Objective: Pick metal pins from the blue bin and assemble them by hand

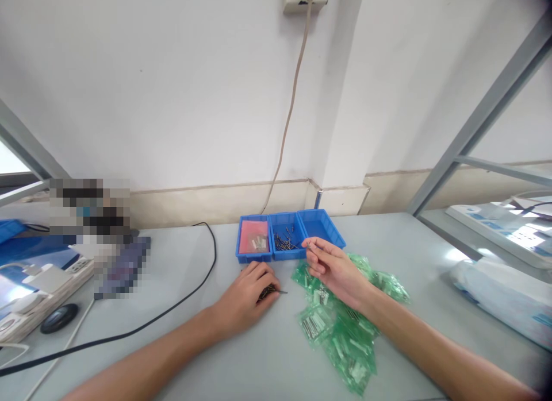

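Observation:
My left hand (252, 292) is curled on the tabletop around a bundle of thin dark metal rods (267, 292). One rod end sticks out past the fingertips to the right. Over the front edge of the blue bins, my right hand (330, 266) is closed in a pinch on something tiny at the fingertips, too small to name. Beside it, the middle blue bin (282, 219) holds several similar thin dark rods (285, 242). Under and around my right wrist lie green plastic bags (351, 355) with small metal pieces and white slips inside.
Left of the middle bin, another blue bin (238, 240) holds a pink sheet and small clear packets; a third bin (319, 226) adjoins it on the right. A black cable (172, 315), mouse (59, 319) and power strip (47, 300) lie left. A white-blue plastic pack (504, 297) lies right.

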A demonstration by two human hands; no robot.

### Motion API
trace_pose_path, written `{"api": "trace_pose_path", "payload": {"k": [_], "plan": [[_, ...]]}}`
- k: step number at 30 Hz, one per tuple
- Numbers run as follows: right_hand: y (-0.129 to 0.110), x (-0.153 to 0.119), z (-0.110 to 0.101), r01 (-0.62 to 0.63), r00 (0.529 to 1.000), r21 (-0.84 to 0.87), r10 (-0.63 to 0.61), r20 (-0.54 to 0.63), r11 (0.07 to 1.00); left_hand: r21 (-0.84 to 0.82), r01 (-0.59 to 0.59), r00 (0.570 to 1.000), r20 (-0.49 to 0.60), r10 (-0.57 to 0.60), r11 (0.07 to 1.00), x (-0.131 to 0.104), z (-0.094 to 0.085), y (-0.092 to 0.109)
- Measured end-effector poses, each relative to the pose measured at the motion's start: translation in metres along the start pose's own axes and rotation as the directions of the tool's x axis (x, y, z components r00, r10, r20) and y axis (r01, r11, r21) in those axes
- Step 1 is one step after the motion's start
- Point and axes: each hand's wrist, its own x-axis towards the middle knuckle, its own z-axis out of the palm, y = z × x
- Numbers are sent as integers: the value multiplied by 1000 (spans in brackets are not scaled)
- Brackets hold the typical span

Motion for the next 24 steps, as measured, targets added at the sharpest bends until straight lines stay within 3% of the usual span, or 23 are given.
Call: {"api": "trace_pose_path", "payload": {"k": [5, 10, 12, 18, 24], "plan": [[-1, -3, 2, 77, 997, -195, -78, 1, 978, 2, -3, 1000, 2, 3, 1000, 0, -1, 1], [-2, -8, 8, 157, 983, -581, -184, 13, 799, -10, -7, 1000, 5, 7, 1000, -1, -1, 1], [-2, -9, 10, 179, 976, -608, -216, 12, 774, -9, -9, 1000, -1, 9, 1000, 0, -1, 1], [-1, -5, 8, 210, 962, -538, -272, -38, 816, -5, -4, 1000, -5, 4, 1000, 1, 0, -1], [1, -2, 4, 171, 960, -612, -271, -74, 772, -9, -5, 1000, -5, 5, 1000, 0, 0, -1]]}}
